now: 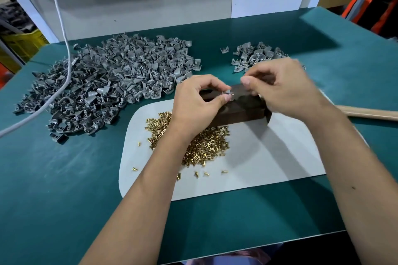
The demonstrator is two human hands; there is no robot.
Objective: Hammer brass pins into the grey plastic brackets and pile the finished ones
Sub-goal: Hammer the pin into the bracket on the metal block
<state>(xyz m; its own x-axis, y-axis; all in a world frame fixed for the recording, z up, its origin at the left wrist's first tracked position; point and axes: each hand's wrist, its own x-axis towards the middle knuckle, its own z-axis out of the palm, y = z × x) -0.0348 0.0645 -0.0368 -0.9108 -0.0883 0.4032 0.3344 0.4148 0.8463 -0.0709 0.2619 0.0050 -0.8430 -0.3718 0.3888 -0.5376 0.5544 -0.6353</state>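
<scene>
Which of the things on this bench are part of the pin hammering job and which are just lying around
Job: bracket in left hand, right hand, block, brass pins, big pile, small pile, hammer handle.
Lying about: cord, yellow crate.

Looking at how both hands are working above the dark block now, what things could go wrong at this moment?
1. The left hand pinches a small grey bracket on the dark block; it could slip or tilt when the pin goes in.
2. The brass pins lie loose under the left forearm, so it may scatter them off the white mat.
3. The right hand is blurred; whether it holds a pin is unclear, and a pin could drop.
</scene>
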